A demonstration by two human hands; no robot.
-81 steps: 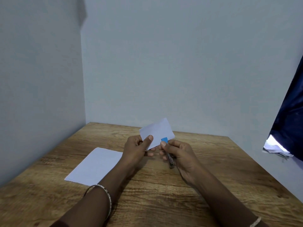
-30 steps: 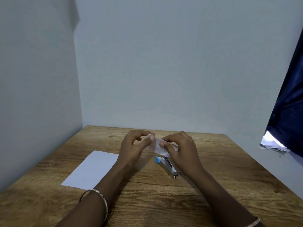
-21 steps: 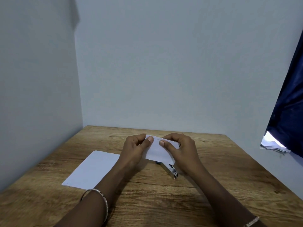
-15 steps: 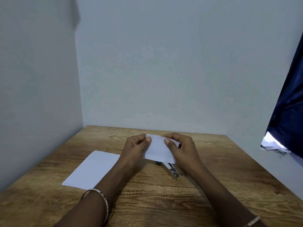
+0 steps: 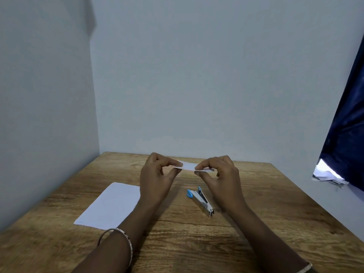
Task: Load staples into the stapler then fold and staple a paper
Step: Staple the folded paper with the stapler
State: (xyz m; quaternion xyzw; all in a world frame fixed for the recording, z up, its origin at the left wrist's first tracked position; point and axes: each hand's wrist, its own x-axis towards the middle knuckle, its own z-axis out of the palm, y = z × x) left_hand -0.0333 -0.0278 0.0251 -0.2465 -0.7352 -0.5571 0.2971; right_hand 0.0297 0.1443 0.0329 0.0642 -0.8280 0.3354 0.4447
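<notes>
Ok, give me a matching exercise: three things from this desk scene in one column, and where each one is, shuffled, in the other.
Things:
1. folded paper
2. stapler
3. flat sheet

Places:
A. lying on the table under the left forearm
B. pinched in the air between both hands
C. lying on the table between the two wrists

Pairs: 1-B, 2-C, 3-A
</notes>
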